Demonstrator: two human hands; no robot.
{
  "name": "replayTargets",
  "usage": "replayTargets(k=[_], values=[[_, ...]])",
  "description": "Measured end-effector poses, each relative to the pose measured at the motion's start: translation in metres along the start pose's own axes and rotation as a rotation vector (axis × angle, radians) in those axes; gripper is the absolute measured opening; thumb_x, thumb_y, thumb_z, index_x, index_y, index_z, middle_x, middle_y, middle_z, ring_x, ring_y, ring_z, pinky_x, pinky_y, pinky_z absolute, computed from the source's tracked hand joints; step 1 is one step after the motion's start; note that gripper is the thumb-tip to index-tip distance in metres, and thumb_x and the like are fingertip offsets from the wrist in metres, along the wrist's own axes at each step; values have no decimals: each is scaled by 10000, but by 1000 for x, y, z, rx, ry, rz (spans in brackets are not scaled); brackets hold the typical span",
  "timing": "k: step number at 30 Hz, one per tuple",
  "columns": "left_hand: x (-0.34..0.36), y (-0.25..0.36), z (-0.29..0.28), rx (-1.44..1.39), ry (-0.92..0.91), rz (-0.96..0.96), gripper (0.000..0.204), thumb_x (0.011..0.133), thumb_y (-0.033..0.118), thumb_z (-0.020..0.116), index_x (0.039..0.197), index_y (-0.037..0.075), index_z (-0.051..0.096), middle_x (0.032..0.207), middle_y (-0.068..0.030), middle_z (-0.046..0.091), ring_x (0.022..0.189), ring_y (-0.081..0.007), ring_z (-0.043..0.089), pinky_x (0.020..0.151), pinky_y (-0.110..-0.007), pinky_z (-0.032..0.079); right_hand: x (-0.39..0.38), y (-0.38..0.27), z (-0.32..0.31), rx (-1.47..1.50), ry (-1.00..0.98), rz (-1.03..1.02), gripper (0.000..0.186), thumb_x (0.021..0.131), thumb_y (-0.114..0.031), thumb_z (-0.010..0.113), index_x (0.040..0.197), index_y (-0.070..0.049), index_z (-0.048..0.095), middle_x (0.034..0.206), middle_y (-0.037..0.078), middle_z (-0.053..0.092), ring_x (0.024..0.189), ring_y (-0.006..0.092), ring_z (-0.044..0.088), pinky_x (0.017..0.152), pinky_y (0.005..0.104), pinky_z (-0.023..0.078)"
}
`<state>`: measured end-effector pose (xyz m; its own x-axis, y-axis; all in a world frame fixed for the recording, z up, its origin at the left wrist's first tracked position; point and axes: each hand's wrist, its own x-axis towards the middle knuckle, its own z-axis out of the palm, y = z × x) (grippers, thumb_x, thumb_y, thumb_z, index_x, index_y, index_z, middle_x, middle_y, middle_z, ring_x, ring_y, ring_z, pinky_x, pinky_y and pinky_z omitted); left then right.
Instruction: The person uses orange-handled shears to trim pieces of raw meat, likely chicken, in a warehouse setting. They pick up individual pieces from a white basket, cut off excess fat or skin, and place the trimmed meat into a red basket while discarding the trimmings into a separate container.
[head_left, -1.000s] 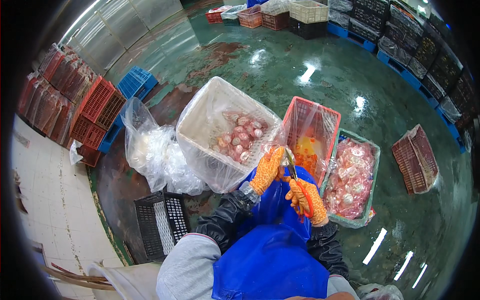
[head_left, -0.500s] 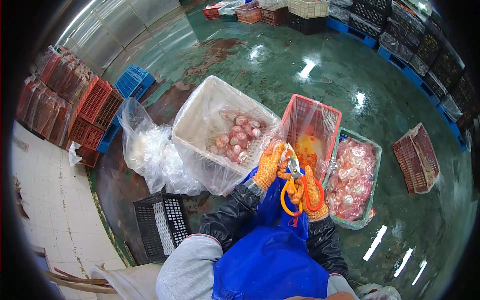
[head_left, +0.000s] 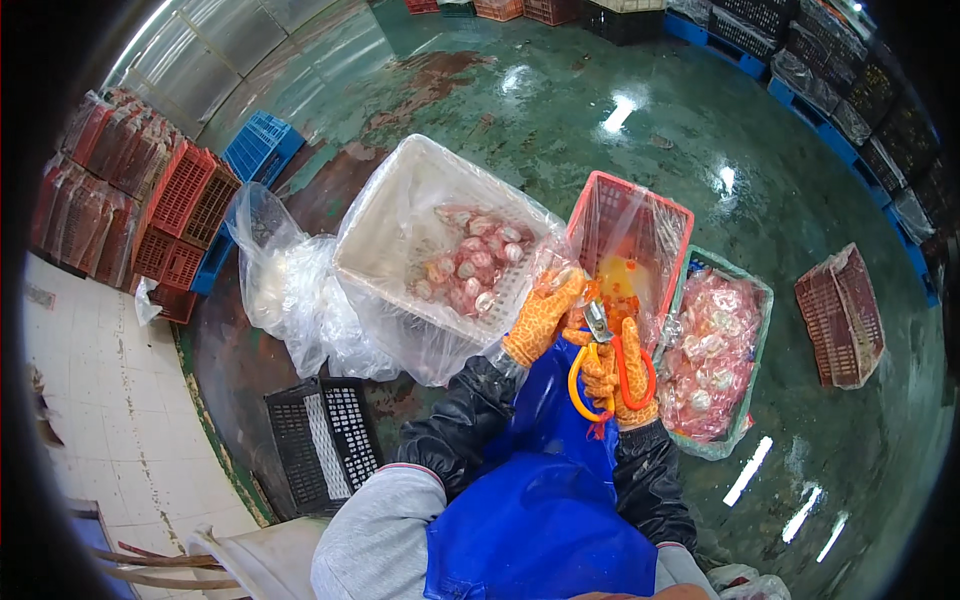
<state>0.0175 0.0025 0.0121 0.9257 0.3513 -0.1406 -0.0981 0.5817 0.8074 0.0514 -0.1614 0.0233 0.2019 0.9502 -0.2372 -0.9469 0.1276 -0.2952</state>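
1. Left hand (head_left: 545,318), patterned orange glove: fingers curled in, just past the near right edge of the white crate (head_left: 385,230). Something small and translucent shows at the fingertips; can't tell what it is or how firm the grip is.
2. Right hand (head_left: 632,385), same glove: part-closed round the handles of the scissors (head_left: 598,322), fingers in and around the loops, one yellow-orange, one red. Blades point away from the body, by the red crate's near left corner, close to the left fingers.
3. White crate: clear liner draped over the rim; pile of round red-and-white pieces (head_left: 480,265) inside, nearer its right end.
4. Red crate (head_left: 640,191): just beside the white crate's right corner, also lined. Wet orange pieces (head_left: 622,290) at its near end.
5. Green crate (head_left: 703,446): alongside red's right edge, filled nearly to the rim with pink-and-white pieces (head_left: 712,350).
6. Clear plastic bags (head_left: 340,320) heaped off white's left edge; black crate (head_left: 290,430) nearer the body.
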Motion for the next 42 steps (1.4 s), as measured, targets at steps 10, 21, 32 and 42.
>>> replayTargets(k=[10, 21, 32, 42], values=[[14, -1, 3, -89, -17, -97, 142, 843, 164, 585, 931, 71, 523, 658, -47, 536, 426, -98, 428, 320, -202, 273, 7, -3, -1, -26, -3, -11, 840, 848, -653, 279, 1249, 76, 394, 588, 55, 468, 377, 83, 344, 347, 200, 321], [8, 0, -4, 1, 18, -300, 182, 872, 251, 558, 951, 88, 543, 666, -16, 522, 434, -71, 417, 340, -208, 309, 12, -7, -1, -485, 254, 1, 658, 888, -557, 351, 1142, 33, 494, 658, 100, 563, 442, 106, 456, 391, 216, 390], [-3, -20, 33, 44, -210, -224, 297, 886, 247, 539, 1116, 69, 481, 882, -101, 585, 765, -188, 587, 641, -301, 501, -45, 15, -8, -558, 535, -474, 299, 871, -331, 547, 901, -34, 537, 673, 90, 576, 445, 117, 499, 342, 251, 395], [-40, 11, -27, 343, 34, -107, 334, 893, 257, 528, 1141, 48, 447, 1018, -139, 565, 877, -215, 591, 723, -309, 506, -149, 42, -161, -177, 750, -344, 296, 787, -279, 599, 959, -50, 522, 687, 86, 556, 551, 222, 553, 485, 332, 474]])
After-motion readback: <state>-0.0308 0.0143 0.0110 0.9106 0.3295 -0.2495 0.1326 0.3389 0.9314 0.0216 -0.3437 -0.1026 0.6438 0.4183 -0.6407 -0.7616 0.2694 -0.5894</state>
